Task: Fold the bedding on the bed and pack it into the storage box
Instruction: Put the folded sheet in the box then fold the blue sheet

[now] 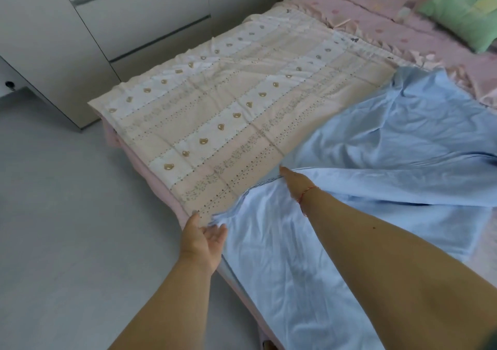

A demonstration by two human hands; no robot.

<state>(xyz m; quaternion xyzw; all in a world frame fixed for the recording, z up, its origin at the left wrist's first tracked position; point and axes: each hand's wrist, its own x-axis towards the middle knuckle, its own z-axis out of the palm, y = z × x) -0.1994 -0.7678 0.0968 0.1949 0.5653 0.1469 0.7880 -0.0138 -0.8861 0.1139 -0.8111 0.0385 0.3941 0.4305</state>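
Step in hand: I am smoothing and squaring the light blue sheet (309,255) on the bed (403,30) before the next fold.
Left grip: my left hand (205,238) is open, fingers straight, at the sheet's near corner by the bed edge; it holds nothing.
Right grip: my right hand (294,181) lies flat along the sheet's hemmed edge, fingers extended, pressing rather than pinching.
Where the bedding lies: the blue sheet sprawls rumpled over the near right of the bed, its edge overlapping the bear-print quilt (228,102), which lies spread flat beside it.
Storage box: not in view.
Doing it well: I judge I should line the corner with the hem, sweep wrinkles outward, and keep the quilt undisturbed beneath.
Also there: a green pillow (462,10) and white cabinets (107,21).
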